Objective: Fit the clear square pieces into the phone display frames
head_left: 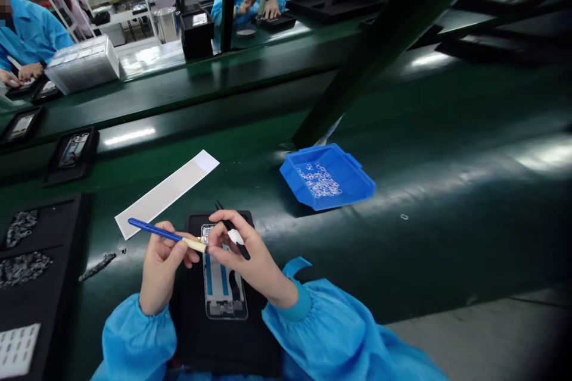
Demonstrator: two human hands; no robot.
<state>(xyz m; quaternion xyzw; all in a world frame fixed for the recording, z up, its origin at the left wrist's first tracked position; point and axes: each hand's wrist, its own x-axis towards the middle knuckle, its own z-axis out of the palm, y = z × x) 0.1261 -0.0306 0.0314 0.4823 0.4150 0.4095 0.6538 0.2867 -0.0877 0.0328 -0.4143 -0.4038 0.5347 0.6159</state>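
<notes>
My left hand [164, 262] grips a slim pen-shaped tool [154, 230], blue along most of its length with a pale yellow end. In my right hand [250, 256] is a pair of black tweezers [236, 237] with a white band, tips pointing up and away. The thumb and fingertips of my right hand meet at the tool's pale end; whether they pinch a small part there cannot be made out. Below both hands lies an opened phone frame [218, 286] with blue strips, partly hidden by my fingers. It rests on a black tray [187, 333].
A blue bin [357, 187] holds many small pale rings. A white strip [165, 193] lies beyond my left hand. At left, a black tray [67, 262] carries dark small parts and a white sheet. Another phone tray [74, 152] sits farther back. Co-workers in blue work across the bench.
</notes>
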